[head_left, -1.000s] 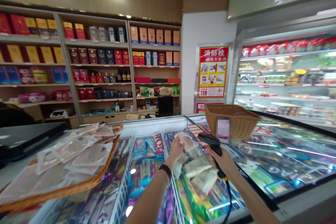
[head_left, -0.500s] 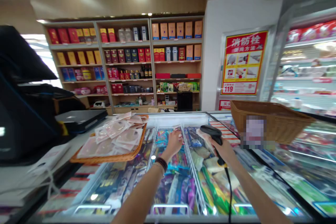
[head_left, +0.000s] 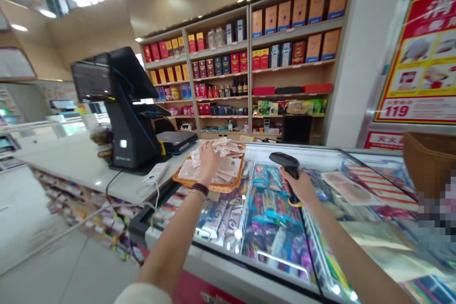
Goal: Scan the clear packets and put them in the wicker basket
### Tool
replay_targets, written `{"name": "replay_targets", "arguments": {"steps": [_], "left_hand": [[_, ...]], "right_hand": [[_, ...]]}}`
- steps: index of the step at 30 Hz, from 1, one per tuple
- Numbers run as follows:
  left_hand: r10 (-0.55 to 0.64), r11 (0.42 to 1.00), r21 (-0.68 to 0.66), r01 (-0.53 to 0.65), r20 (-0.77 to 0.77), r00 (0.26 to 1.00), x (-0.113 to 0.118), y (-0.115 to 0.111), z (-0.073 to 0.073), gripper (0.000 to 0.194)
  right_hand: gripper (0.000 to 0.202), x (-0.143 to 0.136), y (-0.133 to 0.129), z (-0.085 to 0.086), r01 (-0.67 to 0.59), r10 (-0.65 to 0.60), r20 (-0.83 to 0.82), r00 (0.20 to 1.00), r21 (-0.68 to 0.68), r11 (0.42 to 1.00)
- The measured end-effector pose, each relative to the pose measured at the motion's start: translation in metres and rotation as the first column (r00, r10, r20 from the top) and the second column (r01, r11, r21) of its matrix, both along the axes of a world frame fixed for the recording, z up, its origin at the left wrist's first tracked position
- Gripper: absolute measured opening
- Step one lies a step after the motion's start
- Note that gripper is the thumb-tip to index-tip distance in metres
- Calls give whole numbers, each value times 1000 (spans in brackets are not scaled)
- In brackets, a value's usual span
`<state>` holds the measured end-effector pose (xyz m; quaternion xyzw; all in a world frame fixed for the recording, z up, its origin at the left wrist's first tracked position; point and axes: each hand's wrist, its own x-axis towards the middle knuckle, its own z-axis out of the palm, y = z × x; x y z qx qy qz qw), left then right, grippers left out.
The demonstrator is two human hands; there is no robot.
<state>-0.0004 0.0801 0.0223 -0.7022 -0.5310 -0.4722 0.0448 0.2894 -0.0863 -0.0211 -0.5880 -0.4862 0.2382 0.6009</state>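
My right hand (head_left: 302, 186) is wrapped around the handle of a black barcode scanner (head_left: 286, 159), its head pointing left over the glass-topped freezer. From the handle a dark cable runs down toward me. My left hand (head_left: 209, 157), with a dark beaded bracelet at the wrist, reaches onto flat clear packets (head_left: 228, 167) piled in an orange wicker basket (head_left: 238, 181). Its fingers are partly spread on the pile and hold nothing that I can make out. Right of the scanner, one flat packet (head_left: 351, 188) lies on the freezer glass.
Colourful ice-cream packs (head_left: 274, 206) show beneath the freezer glass. A black checkout terminal (head_left: 128, 114) stands on the white counter (head_left: 71, 156) at left, with a white cable (head_left: 89, 218) trailing below. A brown basket (head_left: 427, 166) is at the right. Shelves of boxes line the back.
The view has turned left. My left hand has moved left from above the freezer to the packets in the basket. The packet near my right hand now lies on the glass to its right.
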Motion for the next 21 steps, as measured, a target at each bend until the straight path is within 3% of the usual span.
{"name": "replay_targets", "arguments": {"steps": [4,10,15,21], "left_hand": [[123,981,-133,-145,-157,980,-28,12,-10,60],[222,924,-258,-281,-234,946,-42,10,-19,61],[231,951,-164,-261,-182,956,-56,3,-13,48],[127,985,-109,-136,-85,988,-54,-20,-9,26]], "right_hand": [[47,-22,4,-7,-21,22,36,999,-20,1000],[42,-26,-4,-19,-58,63,47,997,-105,993],[43,-19,-6,-24,-49,48,-16,999,-101,994],[47,-12,-9,-24,-58,53,-60,997,-78,995]]}}
